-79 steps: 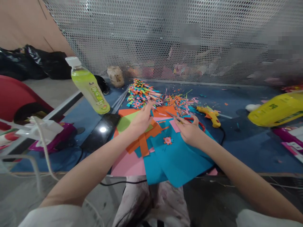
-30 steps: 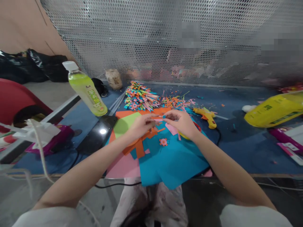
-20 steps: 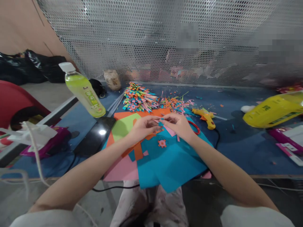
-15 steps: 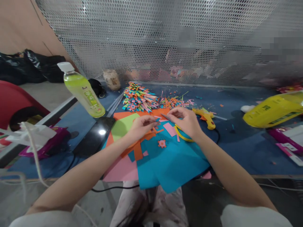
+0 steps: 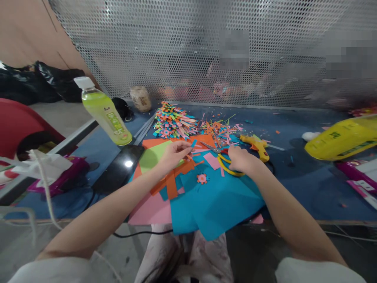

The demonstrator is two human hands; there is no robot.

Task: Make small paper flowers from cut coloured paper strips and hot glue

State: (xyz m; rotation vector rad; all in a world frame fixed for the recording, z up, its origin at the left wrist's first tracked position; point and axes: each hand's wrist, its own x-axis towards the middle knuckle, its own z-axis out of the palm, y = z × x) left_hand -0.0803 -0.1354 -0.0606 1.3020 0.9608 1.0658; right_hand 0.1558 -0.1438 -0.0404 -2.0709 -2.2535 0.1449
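Note:
My left hand point(image 5: 176, 154) is closed in a pinch on a small blue paper strip point(image 5: 193, 144), above the orange scraps. My right hand point(image 5: 242, 160) has its fingers curled at the handles of scissors point(image 5: 211, 148), whose blades point left toward my left hand. One yellow handle loop point(image 5: 229, 169) shows below the fingers; a bit of red handle shows beside them. Under both hands lie sheets of blue paper point(image 5: 218, 204), with a small pink and orange paper flower point(image 5: 202, 178) and a pink paper piece point(image 5: 212, 160) on top.
Behind the sheets stand a heap of colourful folded paper strips point(image 5: 173, 122) and thin scraps point(image 5: 219, 129). A yellow glue gun point(image 5: 257, 146) lies right of them. A phone point(image 5: 118, 169) and a green drink bottle point(image 5: 106, 114) are left; a yellow bottle point(image 5: 338, 139) is right.
My right hand has moved right, from near the scissors' blades back to the handles, leaving the blades in plain sight. My left hand has shifted only slightly.

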